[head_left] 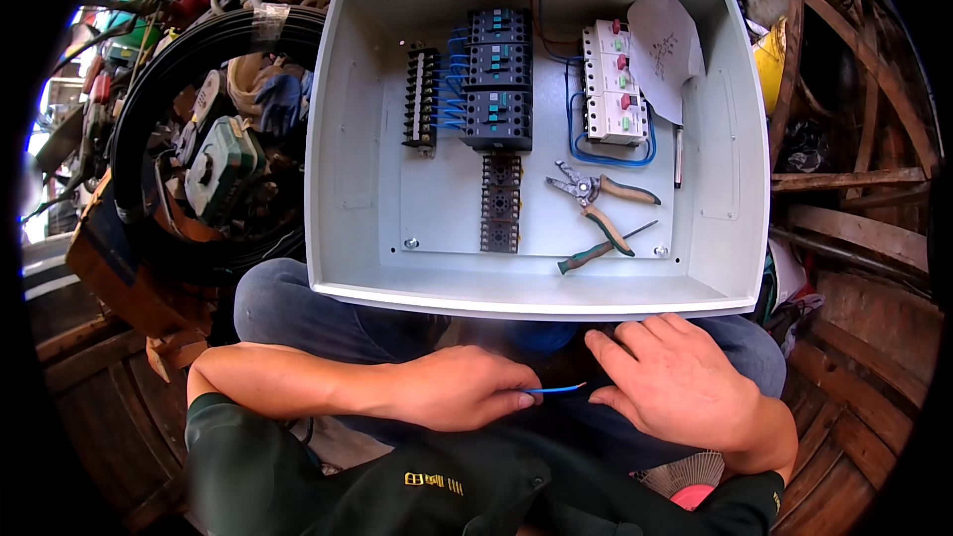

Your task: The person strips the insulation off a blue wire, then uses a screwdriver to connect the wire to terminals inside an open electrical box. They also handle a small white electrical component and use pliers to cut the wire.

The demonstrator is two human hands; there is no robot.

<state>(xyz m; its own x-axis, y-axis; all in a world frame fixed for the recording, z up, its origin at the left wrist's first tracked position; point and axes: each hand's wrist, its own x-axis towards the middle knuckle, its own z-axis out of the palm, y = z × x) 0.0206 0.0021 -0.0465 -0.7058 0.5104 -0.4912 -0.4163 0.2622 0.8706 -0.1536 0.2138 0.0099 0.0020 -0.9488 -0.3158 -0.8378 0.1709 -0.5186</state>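
Blue wire point(556, 390), bare tip, in left hand point(462, 387), just in front of grey box point(536, 306). Left thumb and index pinch it; tip points toward right hand point(685, 377). Right fingers loosely bent, thumb parted from index; contact with box rim, can't tell. In box: stripper point(584, 187) lying open, screwdriver point(594, 255) just below it, 3 black contactors point(498, 119) beside terminal strip point(421, 99), sockets point(500, 203) below, 3 white breakers point(615, 104) right, paper point(663, 45) leaning. Cable coil point(129, 139) left of box.

Bright inside the grey box point(447, 273), glare far left, fisheye-bent edges.
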